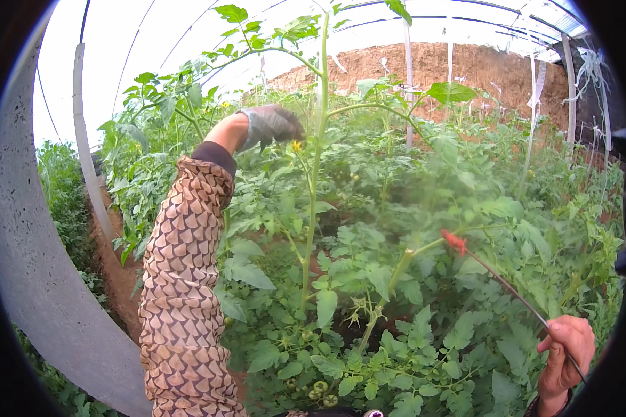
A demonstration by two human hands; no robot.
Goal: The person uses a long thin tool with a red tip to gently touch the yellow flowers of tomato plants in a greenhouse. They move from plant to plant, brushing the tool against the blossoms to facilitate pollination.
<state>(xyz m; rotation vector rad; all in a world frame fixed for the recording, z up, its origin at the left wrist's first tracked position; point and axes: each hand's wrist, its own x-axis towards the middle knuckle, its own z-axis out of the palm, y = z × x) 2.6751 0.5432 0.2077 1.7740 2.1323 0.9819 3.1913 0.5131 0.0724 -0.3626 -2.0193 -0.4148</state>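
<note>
My left hand (272,126), in a worn grey glove, is raised beside the upright stem of a tomato plant (318,140). Its fingers curl toward the stem, and whether they hold anything cannot be made out. Just below the fingertips is a yellow tomato flower (297,146). At the lower right my bare right hand (567,350) grips a thin dark rod (511,288). A red tuft (454,241) is fixed to the rod's far end, blurred, and appears in front of a cut tomato stem (399,268).
A curved, pitted concrete post (41,250) rises close on my left, with a bare soil path (112,266) beyond it. Green tomatoes (321,387) hang low in front. Pale support posts (409,78) and an earthen wall (365,62) stand behind the dense foliage.
</note>
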